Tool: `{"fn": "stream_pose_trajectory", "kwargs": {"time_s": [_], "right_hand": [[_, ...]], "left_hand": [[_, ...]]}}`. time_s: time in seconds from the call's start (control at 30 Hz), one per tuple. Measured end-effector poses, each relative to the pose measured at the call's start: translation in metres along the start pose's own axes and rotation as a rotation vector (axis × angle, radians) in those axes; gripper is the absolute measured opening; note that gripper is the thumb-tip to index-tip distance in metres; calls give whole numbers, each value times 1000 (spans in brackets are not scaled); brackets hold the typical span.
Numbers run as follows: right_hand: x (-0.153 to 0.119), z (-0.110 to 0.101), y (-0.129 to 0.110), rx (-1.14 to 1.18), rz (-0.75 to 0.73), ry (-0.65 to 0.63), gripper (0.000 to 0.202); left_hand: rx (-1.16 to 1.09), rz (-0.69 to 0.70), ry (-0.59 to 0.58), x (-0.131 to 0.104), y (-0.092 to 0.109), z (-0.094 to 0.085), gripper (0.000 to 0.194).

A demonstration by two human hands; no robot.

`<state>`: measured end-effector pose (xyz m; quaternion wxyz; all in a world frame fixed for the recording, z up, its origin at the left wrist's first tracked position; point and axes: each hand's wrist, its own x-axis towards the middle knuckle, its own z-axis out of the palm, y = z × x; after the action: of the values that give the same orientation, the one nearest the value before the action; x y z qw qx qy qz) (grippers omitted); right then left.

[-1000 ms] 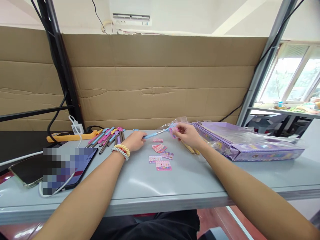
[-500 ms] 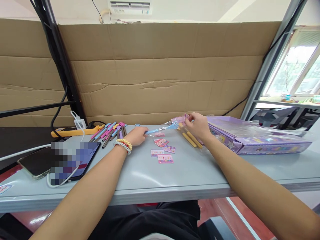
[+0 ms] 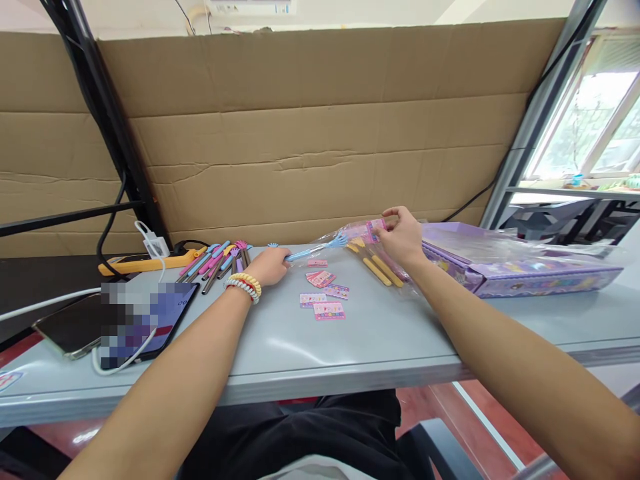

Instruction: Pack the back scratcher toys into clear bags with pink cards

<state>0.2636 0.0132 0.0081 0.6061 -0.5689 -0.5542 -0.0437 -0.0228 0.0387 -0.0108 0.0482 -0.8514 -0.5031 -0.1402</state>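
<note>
Several printed cards, illegible on my feed, dot the worktop; left hand grips a blue stick, right hand pinches a pink label.

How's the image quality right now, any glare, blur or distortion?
Head view: the window is washed out nearly white; head view: a pale glare streak marks the tabletop nearer the camera than the pink cards; head view: the blue stick is recognisable, but print on those cards looks too small to read; head view: blocky pixelation covers parts of the phones.
</note>
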Motion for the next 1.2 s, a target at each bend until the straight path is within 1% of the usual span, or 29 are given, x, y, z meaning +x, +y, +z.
{"fn": "stream_pose_trajectory", "kwargs": {"time_s": [0.2,0.33,0.43,0.53,0.67,0.73,0.83,0.9,0.97,1.03,1.2], "right_hand": [[-2,1,-3,33,5,23,20],[-4,1,-4,99,10,-31,26],[-5,3,0,132,-5,-104,33],[-4,6,4,90,5,-209,32],[-2,10,10,180,125,-375,21],[-1,11,12,227,160,-417,21],[-1,10,12,195,133,-464,23],[-3,8,10,119,100,-497,23],[-5,6,7,57,81,-504,22],[-7,5,5,71,96,-486,21],[-5,5,6,291,190,-401,20]], "left_hand": [[-45,44,-46,-1,2,-1,18],[-49,47,-78,-2,4,-2,18],[-46,42,-83,-3,5,-3,17],[-45,34,-92,-3,4,-3,17],[-41,15,-87,-2,2,-1,18],[-39,5,-85,-1,1,-1,19],[-37,4,-88,0,0,0,21],[-23,8,-89,-1,1,0,21],[-5,15,-93,-1,1,-1,21],[2,24,-91,-1,0,-1,21],[-43,50,-59,-1,-2,0,19]]}}
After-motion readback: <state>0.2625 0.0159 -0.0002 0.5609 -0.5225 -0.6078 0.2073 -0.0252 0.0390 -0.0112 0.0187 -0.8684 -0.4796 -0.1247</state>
